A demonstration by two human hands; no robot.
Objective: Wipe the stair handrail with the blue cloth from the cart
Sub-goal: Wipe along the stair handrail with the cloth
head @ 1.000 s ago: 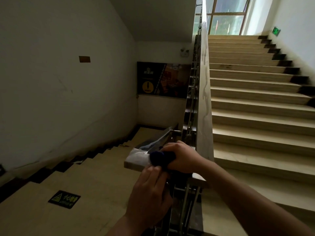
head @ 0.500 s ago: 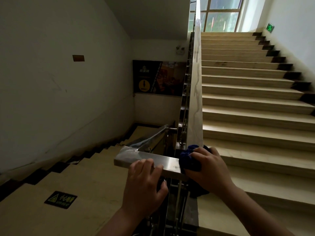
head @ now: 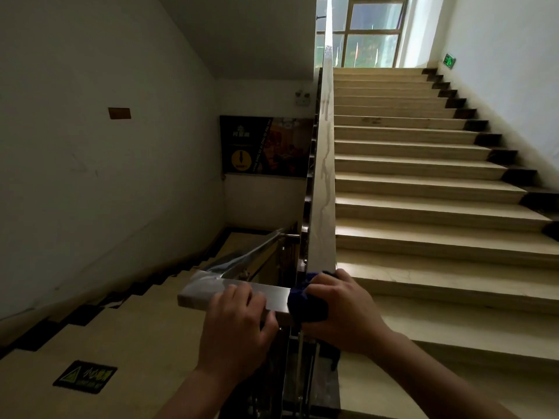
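Near 小心 sticker (head: 85, 377), left hand (head: 236, 331) grips handrail (head: 205, 293) — right hand (head: 341, 309), blue cloth (head: 305, 306).

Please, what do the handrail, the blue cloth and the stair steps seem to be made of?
The handrail: probably metal, perhaps brushed stainless steel; flat grey faces with soft reflections. The blue cloth: soft textile, perhaps microfibre; it bunches thickly and looks matt. The stair steps: polished stone or tile, beige, faintly veined, with a light sheen.
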